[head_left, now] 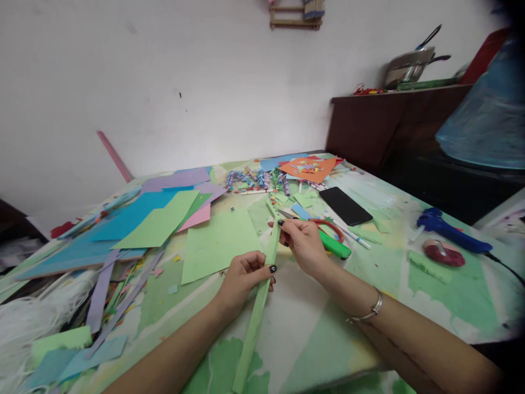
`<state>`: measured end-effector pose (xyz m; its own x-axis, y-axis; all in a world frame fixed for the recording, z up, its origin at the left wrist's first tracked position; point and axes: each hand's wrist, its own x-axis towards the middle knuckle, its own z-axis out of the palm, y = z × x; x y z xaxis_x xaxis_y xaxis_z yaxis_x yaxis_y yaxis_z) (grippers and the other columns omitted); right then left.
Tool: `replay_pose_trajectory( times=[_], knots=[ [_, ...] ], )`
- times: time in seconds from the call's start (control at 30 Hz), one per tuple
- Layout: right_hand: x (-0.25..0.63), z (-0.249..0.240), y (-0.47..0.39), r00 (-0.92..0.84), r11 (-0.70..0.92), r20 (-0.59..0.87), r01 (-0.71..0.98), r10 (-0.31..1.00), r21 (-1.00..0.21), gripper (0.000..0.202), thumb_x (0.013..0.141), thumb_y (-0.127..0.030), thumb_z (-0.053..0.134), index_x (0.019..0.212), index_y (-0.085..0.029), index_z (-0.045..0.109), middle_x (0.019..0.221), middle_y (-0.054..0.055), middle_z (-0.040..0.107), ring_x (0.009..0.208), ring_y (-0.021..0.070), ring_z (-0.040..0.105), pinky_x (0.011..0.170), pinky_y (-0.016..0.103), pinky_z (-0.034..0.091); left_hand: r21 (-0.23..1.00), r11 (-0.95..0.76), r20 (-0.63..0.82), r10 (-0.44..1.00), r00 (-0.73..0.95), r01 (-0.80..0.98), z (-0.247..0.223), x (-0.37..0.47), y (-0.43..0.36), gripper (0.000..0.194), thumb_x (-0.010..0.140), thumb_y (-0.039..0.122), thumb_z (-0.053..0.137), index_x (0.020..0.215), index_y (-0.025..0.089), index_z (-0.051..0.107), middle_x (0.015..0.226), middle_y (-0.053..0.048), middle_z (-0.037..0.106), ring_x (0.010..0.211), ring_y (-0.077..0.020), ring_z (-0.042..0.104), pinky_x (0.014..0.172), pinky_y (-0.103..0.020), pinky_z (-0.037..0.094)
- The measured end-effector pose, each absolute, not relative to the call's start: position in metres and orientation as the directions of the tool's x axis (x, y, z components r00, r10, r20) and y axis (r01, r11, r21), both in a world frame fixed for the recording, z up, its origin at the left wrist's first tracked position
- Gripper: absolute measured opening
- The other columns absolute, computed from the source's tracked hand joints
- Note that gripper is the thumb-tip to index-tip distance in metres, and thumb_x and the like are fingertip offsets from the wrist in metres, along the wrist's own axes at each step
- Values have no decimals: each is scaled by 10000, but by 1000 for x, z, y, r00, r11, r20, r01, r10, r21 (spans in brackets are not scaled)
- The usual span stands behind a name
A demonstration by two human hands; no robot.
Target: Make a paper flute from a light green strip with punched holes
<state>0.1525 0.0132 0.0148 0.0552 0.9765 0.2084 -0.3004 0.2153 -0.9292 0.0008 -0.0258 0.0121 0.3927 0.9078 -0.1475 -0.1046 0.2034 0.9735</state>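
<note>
A long, narrow strip of light green paper point(255, 323) slants across the middle of the view, its near end by the table's front. My left hand point(251, 276) pinches it about midway, thumb on top. Closer to the far end, my right hand point(301, 241) grips the same strip between thumb and fingers. Just beyond and beside my right hand lie scissors with red handles point(333, 227) and a green cutter point(335, 245), partly hidden by the hand. A light green paper sheet point(219, 241) lies flat to the left of the strip.
Coloured sheets point(135, 216) are piled at the left, with purple strips point(102, 290) and white string point(41, 323) nearer. Curled paper pieces point(258, 178) and an orange sheet point(309, 168) sit at the back. Rightward are a black phone point(345, 206) and a blue glue gun point(453, 231).
</note>
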Motion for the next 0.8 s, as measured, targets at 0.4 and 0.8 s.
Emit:
replay_pose_trajectory(
  times=[0.4, 0.8],
  knots=[
    [154, 13, 16, 142, 237, 205, -267, 968, -934, 249, 755, -319, 566, 623, -138, 673, 461, -37, 409, 478, 88, 332, 471, 242, 238, 987, 154, -124, 916, 382, -49, 14, 5, -31, 233, 685, 309, 708, 645, 150, 543, 547, -2, 603, 489, -108, 535, 504, -226, 409],
    [150, 20, -1, -219, 215, 224, -67, 949, -974, 274, 694, -357, 677, 530, -159, 582, 492, -32, 487, 493, 85, 398, 489, 240, 287, 999, -39, 48, 961, 273, -37, 13, -1, -21, 220, 756, 367, 659, 722, 159, 596, 586, 24, 551, 555, -96, 479, 557, -208, 367]
  ],
)
